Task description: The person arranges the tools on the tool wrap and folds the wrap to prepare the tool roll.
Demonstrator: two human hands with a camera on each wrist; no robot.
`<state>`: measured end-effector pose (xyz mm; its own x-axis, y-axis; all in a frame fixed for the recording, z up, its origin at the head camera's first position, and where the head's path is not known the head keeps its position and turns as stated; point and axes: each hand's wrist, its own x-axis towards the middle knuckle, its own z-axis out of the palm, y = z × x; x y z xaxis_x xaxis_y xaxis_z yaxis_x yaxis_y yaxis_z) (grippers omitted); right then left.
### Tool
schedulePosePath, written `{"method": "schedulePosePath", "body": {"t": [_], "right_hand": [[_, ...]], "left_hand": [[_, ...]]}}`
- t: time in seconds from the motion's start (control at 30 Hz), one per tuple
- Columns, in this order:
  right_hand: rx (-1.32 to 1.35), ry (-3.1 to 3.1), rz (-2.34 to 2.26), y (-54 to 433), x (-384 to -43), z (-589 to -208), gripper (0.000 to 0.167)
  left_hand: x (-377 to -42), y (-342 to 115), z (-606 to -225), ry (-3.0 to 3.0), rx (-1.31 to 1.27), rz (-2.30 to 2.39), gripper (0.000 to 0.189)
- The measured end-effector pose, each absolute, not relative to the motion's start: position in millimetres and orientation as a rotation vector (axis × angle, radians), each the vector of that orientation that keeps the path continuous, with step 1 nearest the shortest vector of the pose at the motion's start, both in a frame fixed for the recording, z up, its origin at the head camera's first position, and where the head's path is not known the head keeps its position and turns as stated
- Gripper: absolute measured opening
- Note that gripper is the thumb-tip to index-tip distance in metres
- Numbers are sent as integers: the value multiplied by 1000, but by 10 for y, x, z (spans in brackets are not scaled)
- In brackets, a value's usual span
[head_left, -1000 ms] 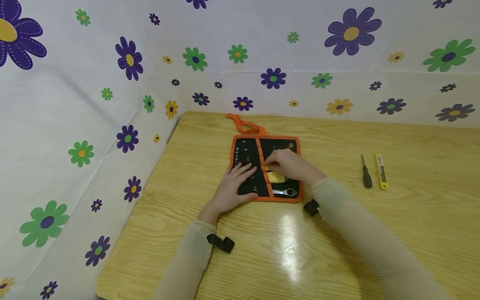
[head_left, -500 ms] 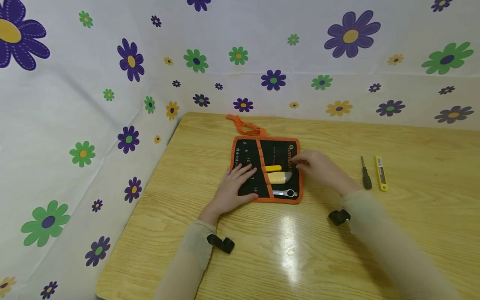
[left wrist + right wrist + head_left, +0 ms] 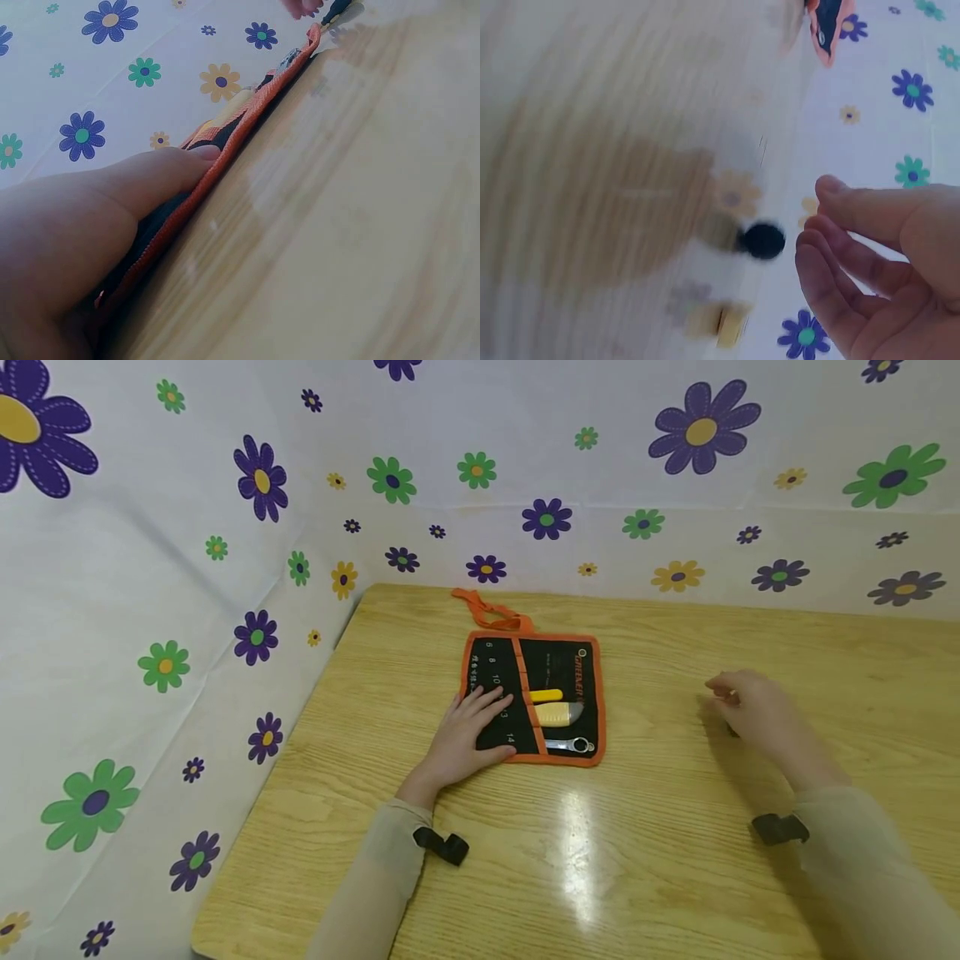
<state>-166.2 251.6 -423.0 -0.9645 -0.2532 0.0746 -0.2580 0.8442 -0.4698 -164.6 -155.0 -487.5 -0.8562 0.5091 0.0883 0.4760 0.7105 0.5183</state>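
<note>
My left hand (image 3: 468,735) rests spread on the left part of a black tool pouch (image 3: 558,664) with orange trim; in the left wrist view its thumb (image 3: 172,172) lies along the pouch's edge. From the pouch's pockets stick out a slim yellow handle (image 3: 546,696), a thicker pale-yellow handle with a grey end (image 3: 555,715) and a ring spanner (image 3: 573,746). Away to the right, my right hand (image 3: 761,714) hovers over a screwdriver, fingers loosely bent and holding nothing. Only the screwdriver's dark handle end (image 3: 765,240) shows in the right wrist view, near the fingertips.
A yellow knife-like tool (image 3: 731,326) lies beside the screwdriver, covered by the right hand in the head view. An orange strap (image 3: 491,610) trails behind the pouch. Flower-printed sheeting (image 3: 622,460) stands along the wooden table's (image 3: 660,877) back and left sides.
My right hand has left the pouch and moved right, over the loose screwdriver and yellow tool. The handles in the pockets are uncovered. My left hand has stayed in place.
</note>
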Motion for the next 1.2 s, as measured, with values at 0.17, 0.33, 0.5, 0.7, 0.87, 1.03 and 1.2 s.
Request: {"method": "schedulePosePath", "body": {"t": [0.17,0.33,0.5,0.7,0.87,1.03,1.2], "right_hand": [[283,-3025,765,2730,-1627,-4261,32],[187,-3051,764,2865,-1611,-4263,38],[89,-3140,731,2940,-1580,-4246,50],[15,-3290,737,2984,-1569,-4223,59],[33,-3300,762,2995,-1579,-4224,54],[41,-3312,787,3016,-1585,-4229,52],[15,-3316,831,3025,-1588,-4226,54]], "left_hand": [[-1642,-1550,-4877,2848,819,842,75],[-1643,-1551,-4867,2849,806,835,76],[-1645,-1550,-4855,2844,803,827,75],[-1638,-1546,-4843,2839,807,831,75],[-1634,-1550,-4834,2836,807,827,75],[-1636,-1549,-4835,2834,810,821,75],[-1634,-1551,-4830,2834,812,823,75]]}}
